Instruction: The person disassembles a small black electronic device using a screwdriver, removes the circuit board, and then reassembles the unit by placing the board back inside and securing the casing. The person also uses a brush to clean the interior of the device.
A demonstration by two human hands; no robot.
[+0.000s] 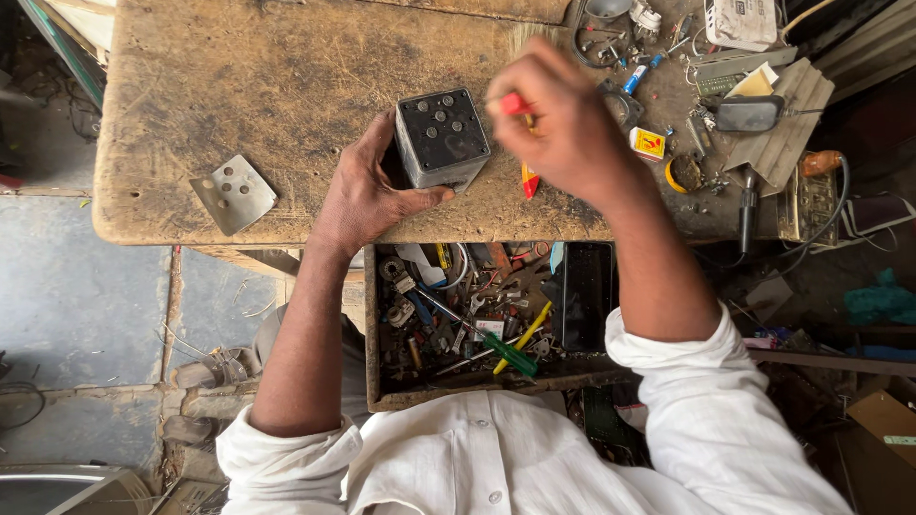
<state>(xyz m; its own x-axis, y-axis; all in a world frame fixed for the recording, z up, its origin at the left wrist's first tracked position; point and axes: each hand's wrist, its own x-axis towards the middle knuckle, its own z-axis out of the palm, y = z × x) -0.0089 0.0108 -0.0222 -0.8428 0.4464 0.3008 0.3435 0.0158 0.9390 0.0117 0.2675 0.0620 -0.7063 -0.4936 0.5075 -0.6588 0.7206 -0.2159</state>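
A small grey metal box [442, 135] with several holes and screws on its dark top stands near the front edge of a worn wooden workbench [286, 76]. My left hand [367, 191] grips the box from its left side and front. My right hand [563, 119] hovers just right of the box, closed on a red-handled screwdriver [514, 104] whose tip points toward the box top. A red and yellow tool [530, 179] lies on the bench below my right hand.
A grey metal plate with holes [234, 195] lies at the bench's front left. An open drawer [477, 319] under the bench holds screwdrivers, wires and small parts. Cluttered tools, a yellow box [649, 144] and a white device [741, 23] crowd the bench's right end.
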